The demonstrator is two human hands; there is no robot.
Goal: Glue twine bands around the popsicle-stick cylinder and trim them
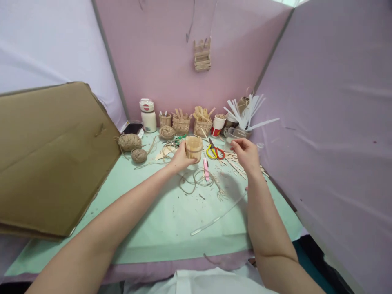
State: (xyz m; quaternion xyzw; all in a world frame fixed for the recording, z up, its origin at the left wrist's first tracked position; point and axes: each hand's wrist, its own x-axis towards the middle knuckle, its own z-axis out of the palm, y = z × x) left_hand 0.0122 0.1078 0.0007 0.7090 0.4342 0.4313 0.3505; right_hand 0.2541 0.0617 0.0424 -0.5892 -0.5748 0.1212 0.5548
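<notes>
Left hand [183,157]: mine, wrapped round the left and near side of the cup, fingers spread only to its width, thumb low on the near side.
Wooden cup [194,151]: one, pale, mouth upward, held by me over the middle of the table [153,228]; whether its base touches down, I cannot tell.
Right hand [247,154]: mine, well apart from the cup on its right, fingers curled, thumb and forefinger tips close together; whether I pinch anything thin, I cannot tell.
Scissors [214,149]: one pair, one yellow handle, one red, between my hands.
Cutter [206,169]: one, pink, just near and right of the cup.
Twine [221,195]: loose loops, frayed at the right, nearer me than the cup.
Twine balls [130,142]: three, left of the cup, two brown ones near the cardboard [55,155], a paler one farther off.
Wood strips [237,165]: scattered, beneath and beside my right hand.
Clear stick [211,223]: one, lying on the near right.
Baskets [181,124]: two, filled with wooden pieces, along the far side.
White jar [148,121]: one, far left.
</notes>
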